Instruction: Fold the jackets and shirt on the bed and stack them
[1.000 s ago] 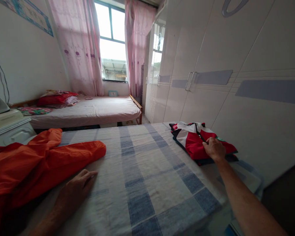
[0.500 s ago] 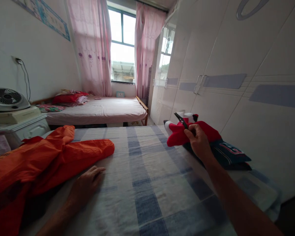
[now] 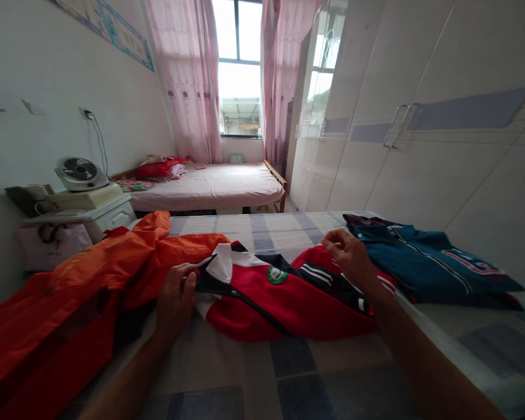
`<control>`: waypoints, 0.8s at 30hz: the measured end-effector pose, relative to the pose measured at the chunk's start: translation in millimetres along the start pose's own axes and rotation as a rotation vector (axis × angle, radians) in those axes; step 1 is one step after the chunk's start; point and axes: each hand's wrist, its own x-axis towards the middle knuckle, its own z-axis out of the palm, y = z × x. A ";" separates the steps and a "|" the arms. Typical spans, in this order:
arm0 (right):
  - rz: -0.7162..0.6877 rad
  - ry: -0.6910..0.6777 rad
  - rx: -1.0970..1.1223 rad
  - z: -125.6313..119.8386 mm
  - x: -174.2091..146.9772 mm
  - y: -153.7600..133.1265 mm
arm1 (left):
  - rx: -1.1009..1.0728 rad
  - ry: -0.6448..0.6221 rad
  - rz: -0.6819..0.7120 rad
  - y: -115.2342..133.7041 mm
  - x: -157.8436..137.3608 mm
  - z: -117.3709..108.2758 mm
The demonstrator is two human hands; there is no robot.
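Note:
A red, black and white zip jacket (image 3: 262,303) with a round green badge lies crumpled across the checked bedsheet in front of me. My left hand (image 3: 177,297) is at its collar, fingers closed on the dark edge by the white collar flap. At the striped sleeve, my right hand (image 3: 347,256) has its fingers bent together in a pinch on the red cloth, partly hidden by the hand itself. To the left, beside my left arm, is a spread orange garment (image 3: 79,303). A folded teal zip jacket (image 3: 433,256) lies on the right.
Along the right stands a white wardrobe (image 3: 376,169). Beyond my bed is a second bed (image 3: 227,186) with pink bedding, below a curtained window (image 3: 240,99). At the left, a small fan (image 3: 82,173) sits on a box beside a paper bag (image 3: 55,245).
The red jacket has come off the folded clothes on the right and now lies between my hands. My left hand has moved onto its collar. The view has turned left.

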 end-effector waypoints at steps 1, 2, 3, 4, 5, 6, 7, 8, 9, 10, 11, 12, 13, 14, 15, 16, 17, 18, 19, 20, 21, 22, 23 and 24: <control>0.039 0.048 -0.060 -5.0 3.8 23.1 | 0.034 -0.034 0.082 2.5 -0.5 -1.2; 0.076 0.095 -0.115 -9.8 6.5 46.7 | 0.072 -0.078 0.163 5.6 -1.2 -1.9; 0.124 0.123 -0.154 -14.0 7.6 69.8 | 0.115 -0.122 0.238 9.0 -2.2 -2.0; 0.194 0.138 -0.176 -17.4 7.2 91.2 | 0.158 -0.167 0.303 12.9 -3.4 -1.3; 0.264 0.152 -0.174 -19.8 5.7 110.2 | 0.195 -0.216 0.365 17.0 -4.9 0.1; 0.319 0.150 -0.155 -21.4 3.2 125.9 | 0.222 -0.267 0.420 21.3 -6.7 2.3; 0.358 0.147 -0.129 -22.2 0.5 138.0 | 0.239 -0.321 0.462 25.6 -8.7 5.0; 0.380 0.141 -0.100 -22.5 -2.1 146.4 | 0.247 -0.371 0.486 30.1 -10.6 8.0; 0.386 0.132 -0.075 -22.5 -4.2 151.5 | 0.245 -0.413 0.485 34.6 -12.3 11.0; 0.385 0.122 -0.059 -22.3 -5.5 153.9 | 0.237 -0.445 0.456 39.4 -13.5 13.6; 0.384 0.111 -0.047 -22.3 -6.1 154.3 | 0.225 -0.470 0.403 44.5 -14.1 15.7; 0.383 0.099 -0.040 -22.4 -6.0 153.5 | 0.206 -0.495 0.335 50.1 -14.0 17.0; 0.382 0.087 -0.037 -22.8 -5.6 152.2 | 0.175 -0.524 0.261 56.1 -13.1 17.5; 0.381 0.080 -0.037 -23.4 -5.1 151.0 | 0.132 -0.555 0.184 62.4 -11.5 17.2; 0.380 0.076 -0.038 -24.3 -4.6 150.3 | 0.082 -0.580 0.102 68.8 -9.4 16.3; 0.379 0.079 -0.042 -25.4 -4.4 150.3 | 0.026 -0.602 0.021 75.1 -7.1 15.1; 0.380 0.086 -0.047 -26.6 -4.3 151.1 | -0.038 -0.625 -0.055 81.0 -5.0 13.9; 0.383 0.096 -0.053 -27.9 -4.4 152.5 | -0.111 -0.648 -0.121 86.3 -3.4 13.1; 0.386 0.109 -0.057 -29.2 -4.7 154.1 | -0.185 -0.674 -0.170 90.8 -2.7 13.2; 0.390 0.122 -0.060 -30.4 -4.9 155.9 | -0.252 -0.709 -0.196 94.4 -2.8 14.3; 0.393 0.134 -0.062 -31.5 -5.2 157.4 | -0.312 -0.758 -0.201 97.4 -3.4 16.5; 0.396 0.145 -0.061 -32.3 -5.4 158.5 | -0.360 -0.819 -0.192 99.8 -4.1 19.5; 0.399 0.151 -0.060 -33.0 -5.5 159.2 | -0.388 -0.876 -0.179 102.0 -3.8 22.6; 0.400 0.158 -0.058 -33.5 -5.6 159.3 | -0.402 -0.915 -0.167 104.5 -1.5 24.7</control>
